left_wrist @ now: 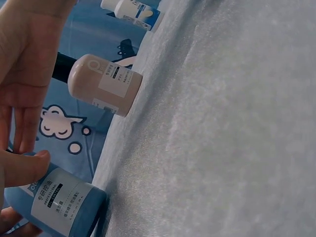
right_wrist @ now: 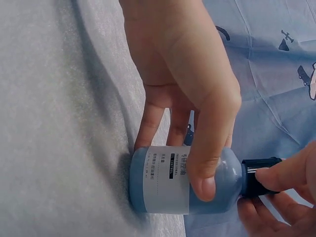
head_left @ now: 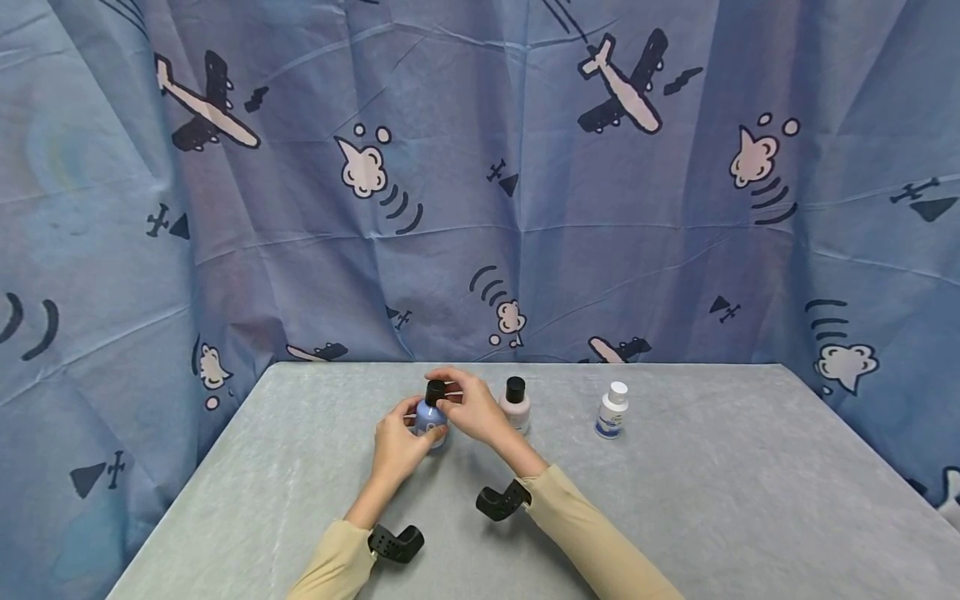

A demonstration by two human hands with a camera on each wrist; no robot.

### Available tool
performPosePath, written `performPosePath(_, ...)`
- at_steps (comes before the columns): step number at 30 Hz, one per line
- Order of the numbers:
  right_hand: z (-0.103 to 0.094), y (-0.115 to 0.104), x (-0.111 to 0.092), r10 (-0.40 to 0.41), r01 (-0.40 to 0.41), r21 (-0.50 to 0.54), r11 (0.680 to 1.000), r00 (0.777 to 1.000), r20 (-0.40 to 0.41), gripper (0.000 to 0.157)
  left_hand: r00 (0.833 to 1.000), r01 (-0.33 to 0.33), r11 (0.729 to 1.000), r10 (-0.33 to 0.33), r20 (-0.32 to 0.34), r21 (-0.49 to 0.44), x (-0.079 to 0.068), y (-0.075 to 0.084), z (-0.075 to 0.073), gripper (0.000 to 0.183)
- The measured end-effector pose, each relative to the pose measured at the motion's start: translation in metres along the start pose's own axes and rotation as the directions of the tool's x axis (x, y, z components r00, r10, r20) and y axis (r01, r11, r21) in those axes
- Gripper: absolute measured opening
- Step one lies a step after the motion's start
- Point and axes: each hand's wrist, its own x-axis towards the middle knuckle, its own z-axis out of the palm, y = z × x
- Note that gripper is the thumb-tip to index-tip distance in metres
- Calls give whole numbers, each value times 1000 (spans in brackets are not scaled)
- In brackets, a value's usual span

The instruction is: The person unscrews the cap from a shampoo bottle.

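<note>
Pink bottle (left_wrist: pixel 106 84), white bottle (head_left: pixel 612 412); airplane-print curtain (head_left: pixel 465 200) behind.

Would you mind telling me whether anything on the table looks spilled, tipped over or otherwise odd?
Nothing stands out: the blue bottle, pale pink bottle and white bottle are upright and capped, and no spill shows on the grey tabletop.

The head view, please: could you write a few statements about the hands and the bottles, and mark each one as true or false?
1. The left hand holds the blue bottle by its body. True.
2. The right hand pinches this bottle's black cap. True.
3. The pink bottle stands between the blue bottle and the white bottle. True.
4. The white bottle has a black cap. False: it has a white cap.
5. The right hand grips the white bottle. False: neither hand touches it.
</note>
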Motion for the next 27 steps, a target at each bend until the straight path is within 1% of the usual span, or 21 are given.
performPosePath(3, 1, 0, 0, 7, -7, 17, 1000, 1000, 5, 38, 1000, 16, 1000, -16, -11, -3, 1, 1, 0, 54)
performPosePath(6, 1, -1, 0, 29, -29, 25, 999, 999, -25, 39, 1000, 18, 1000, -18, -23, -1, 1, 1, 0, 53)
performPosePath(11, 3, -1, 0, 54, -57, -29, 998, 993, -102, 43, 999, 15, 1000, -14, -44, 15, 1, 1, 0, 51)
performPosePath(15, 3, -1, -1, 61, -70, -62, 996, 990, -127, 44, 999, 11, 1000, -10, -54, 14, 1, 2, 0, 50)
performPosePath(21, 3, 1, -1, 68, -78, -72, 994, 990, -126, 45, 999, 4, 1000, -4, -47, -4, 0, 2, 1, 49)
performPosePath(27, 1, 0, -1, 44, -49, -42, 998, 994, -101, 42, 1000, -4, 1000, 4, -23, -12, 0, 1, 1, 52)
